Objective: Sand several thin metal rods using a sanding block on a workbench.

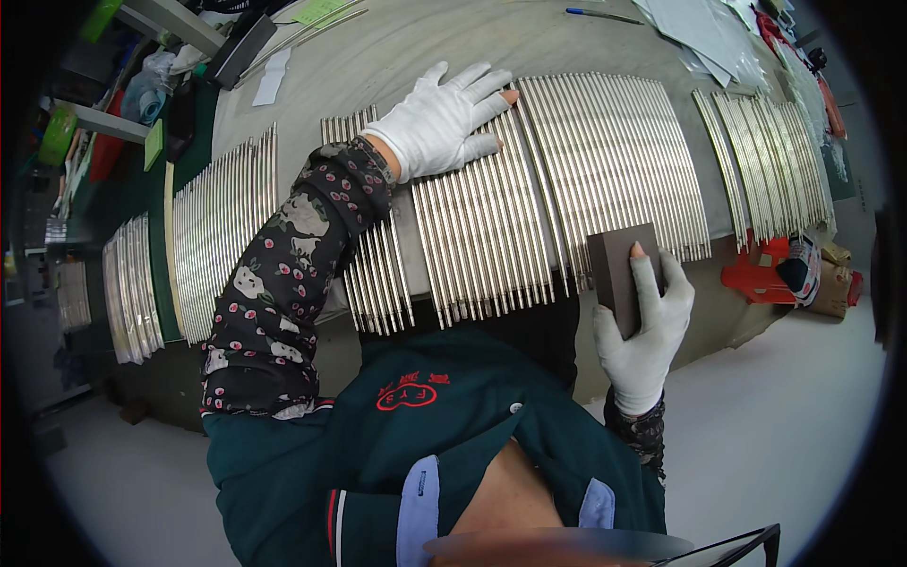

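Note:
My left hand [436, 123], in a white glove with bare fingertips, lies across the far ends of a row of thin shiny metal rods [484, 241]. Its fingers are stretched out and apart. In my right hand [646, 345], gloved the same way, is a dark brown rectangular block [610, 274], gripped between thumb and fingers. The block is at the near ends of a wider, tightly laid row of metal rods [609, 156], overlapping them in view; whether it touches them I cannot tell. A narrower group of rods [376, 274] runs partly beneath my left forearm.
More rods [227, 236] lie at the left, beside a bundle in clear wrap [132, 288]. Another rod group [770, 165] is at the right. Papers [690, 38] and a blue pen [605, 16] rest at the table's back. A red stool [756, 274] stands beyond the near edge.

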The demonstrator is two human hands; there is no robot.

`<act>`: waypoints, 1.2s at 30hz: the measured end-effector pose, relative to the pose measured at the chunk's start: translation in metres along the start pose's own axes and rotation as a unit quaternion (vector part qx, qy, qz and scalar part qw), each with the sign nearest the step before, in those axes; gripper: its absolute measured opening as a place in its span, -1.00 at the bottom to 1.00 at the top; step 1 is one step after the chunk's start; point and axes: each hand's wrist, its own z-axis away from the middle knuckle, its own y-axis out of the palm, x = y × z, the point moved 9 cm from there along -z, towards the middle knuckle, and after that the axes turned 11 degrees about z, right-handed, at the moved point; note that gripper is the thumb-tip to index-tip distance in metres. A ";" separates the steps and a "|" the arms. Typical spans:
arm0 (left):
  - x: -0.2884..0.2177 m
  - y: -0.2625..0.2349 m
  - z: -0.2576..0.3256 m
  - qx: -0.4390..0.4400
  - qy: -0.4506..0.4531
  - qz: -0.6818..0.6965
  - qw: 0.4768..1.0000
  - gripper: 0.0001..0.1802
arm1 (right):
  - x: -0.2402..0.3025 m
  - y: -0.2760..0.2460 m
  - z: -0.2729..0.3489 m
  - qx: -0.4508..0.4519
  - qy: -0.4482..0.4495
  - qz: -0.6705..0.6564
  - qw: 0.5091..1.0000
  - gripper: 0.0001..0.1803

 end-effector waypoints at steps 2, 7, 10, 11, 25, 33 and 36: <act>0.002 -0.002 0.004 -0.007 0.000 -0.003 1.000 -0.33 | 0.002 -0.002 0.001 -0.001 -0.005 -0.002 1.000 -0.22; 0.005 -0.001 0.010 -0.011 0.002 -0.010 1.000 -0.33 | 0.001 -0.001 0.005 0.005 0.001 -0.001 1.000 -0.22; 0.005 -0.002 0.013 -0.001 -0.004 -0.013 1.000 -0.33 | 0.003 -0.002 0.005 0.007 -0.001 0.001 1.000 -0.22; 0.005 -0.002 0.012 -0.006 0.000 -0.011 1.000 -0.33 | 0.004 -0.004 0.005 0.006 -0.007 0.002 1.000 -0.21; 0.003 -0.002 0.005 -0.015 -0.004 -0.007 1.000 -0.35 | 0.050 0.007 0.005 0.046 -0.082 -0.006 0.996 -0.22; -0.003 -0.005 -0.004 -0.023 0.002 -0.004 1.000 -0.36 | 0.072 0.013 0.004 0.071 -0.135 0.037 0.988 -0.22; -0.001 -0.004 0.002 -0.023 0.001 0.006 1.000 -0.35 | 0.077 0.011 -0.003 0.065 -0.137 0.012 0.988 -0.24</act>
